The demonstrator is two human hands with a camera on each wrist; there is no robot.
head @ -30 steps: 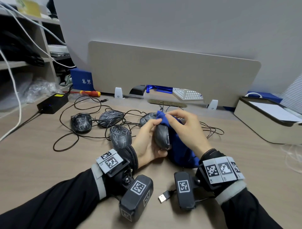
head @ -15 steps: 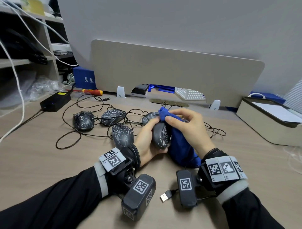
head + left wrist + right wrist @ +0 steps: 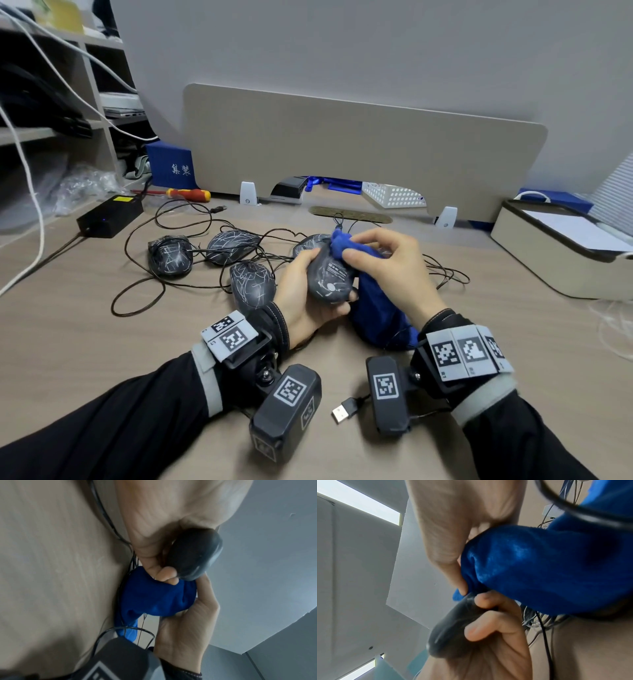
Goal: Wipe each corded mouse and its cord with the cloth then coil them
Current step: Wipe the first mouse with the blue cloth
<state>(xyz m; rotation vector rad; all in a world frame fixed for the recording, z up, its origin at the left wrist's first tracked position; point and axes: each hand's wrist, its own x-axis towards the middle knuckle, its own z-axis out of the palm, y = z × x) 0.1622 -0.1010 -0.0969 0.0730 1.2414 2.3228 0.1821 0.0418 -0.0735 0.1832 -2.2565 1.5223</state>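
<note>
L hand (image 3: 305,301) clamps mouse (image 3: 330,277) underside-up | R hand (image 3: 387,270) pinches cloth (image 3: 342,245) on it | you're mid-wipe | mice (image 3: 169,255) frame centre-left uncoiled, wiped or not: can't tell

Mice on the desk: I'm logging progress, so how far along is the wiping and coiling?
Done: nothing visibly; no cord is coiled. In hand: the left hand holds one mouse underside up while the right hand rubs it with the blue cloth. Left: four other mice, such as this one, lie among tangled cords.
</note>
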